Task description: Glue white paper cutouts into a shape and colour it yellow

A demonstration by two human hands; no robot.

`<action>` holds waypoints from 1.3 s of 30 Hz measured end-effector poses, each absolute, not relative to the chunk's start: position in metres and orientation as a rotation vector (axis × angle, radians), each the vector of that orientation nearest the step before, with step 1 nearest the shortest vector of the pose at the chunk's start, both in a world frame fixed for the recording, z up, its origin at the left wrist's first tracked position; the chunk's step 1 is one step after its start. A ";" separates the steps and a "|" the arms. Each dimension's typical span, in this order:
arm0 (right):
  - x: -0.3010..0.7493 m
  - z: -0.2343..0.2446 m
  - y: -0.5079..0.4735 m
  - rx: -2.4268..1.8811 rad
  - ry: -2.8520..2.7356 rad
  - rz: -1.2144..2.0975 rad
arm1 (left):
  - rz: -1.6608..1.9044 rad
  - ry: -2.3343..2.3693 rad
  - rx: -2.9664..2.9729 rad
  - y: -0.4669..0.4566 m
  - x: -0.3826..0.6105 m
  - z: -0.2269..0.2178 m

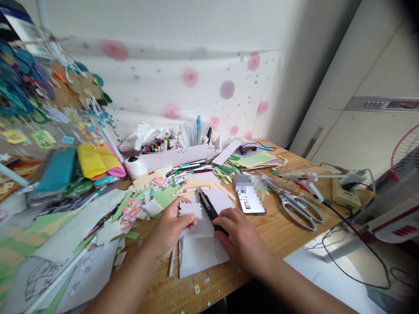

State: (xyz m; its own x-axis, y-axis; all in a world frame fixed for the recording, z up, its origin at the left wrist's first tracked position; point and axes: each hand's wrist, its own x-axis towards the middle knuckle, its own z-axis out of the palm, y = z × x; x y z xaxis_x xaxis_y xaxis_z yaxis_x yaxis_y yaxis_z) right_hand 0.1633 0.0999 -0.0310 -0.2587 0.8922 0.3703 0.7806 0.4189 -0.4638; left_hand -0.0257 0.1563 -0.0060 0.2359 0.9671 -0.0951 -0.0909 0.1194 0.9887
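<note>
Scrap-littered wooden desk (276, 233); flower-print sheet (147, 89) behind. Left hand (170, 224) pinches scalloped paper (190, 210); right hand (240, 233) grips black cutter (207, 206).

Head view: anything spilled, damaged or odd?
Paper scraps lie scattered across the wooden table, some near its front edge: untidy. A pixelated block also hides part of the phone, unlike the surrounding picture.

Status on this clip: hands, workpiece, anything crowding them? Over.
Left hand: pinching white jagged-edged paper piece. Right hand: gripping slim black utility knife. Flat white paper between hands; green paper scraps close beyond left hand.
</note>
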 end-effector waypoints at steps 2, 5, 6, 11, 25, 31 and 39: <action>0.158 -0.030 0.098 -1.370 -2.143 0.285 | 1.034 1.030 1.131 0.151 -0.023 -0.004; 0.152 -0.031 0.095 -1.320 -2.239 0.270 | 1.090 1.072 1.086 0.135 -0.024 0.000; 0.151 -0.033 0.094 -1.316 -2.261 0.253 | 1.110 1.086 1.071 0.127 -0.026 0.000; 0.148 -0.049 0.095 -1.344 -2.222 0.243 | 1.236 1.183 0.982 0.087 -0.037 -0.008; 0.163 -0.061 0.087 -1.048 -1.750 0.887 | 1.282 1.192 1.105 0.035 -0.024 -0.014; 0.161 -0.060 0.081 -0.891 -1.511 1.273 | 1.221 1.105 1.078 0.040 -0.010 -0.023; 0.164 -0.041 0.064 -0.736 -1.265 1.553 | 1.242 1.068 0.999 0.039 -0.003 -0.029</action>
State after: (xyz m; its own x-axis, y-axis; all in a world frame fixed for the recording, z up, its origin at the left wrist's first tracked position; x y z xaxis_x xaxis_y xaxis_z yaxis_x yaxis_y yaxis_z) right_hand 0.1643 0.0639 -0.0408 -0.3511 0.9291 0.1162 -0.3019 0.0051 -0.9533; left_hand -0.0026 0.0392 -0.0287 0.0229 0.9972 -0.0711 -0.2201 0.0743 0.9726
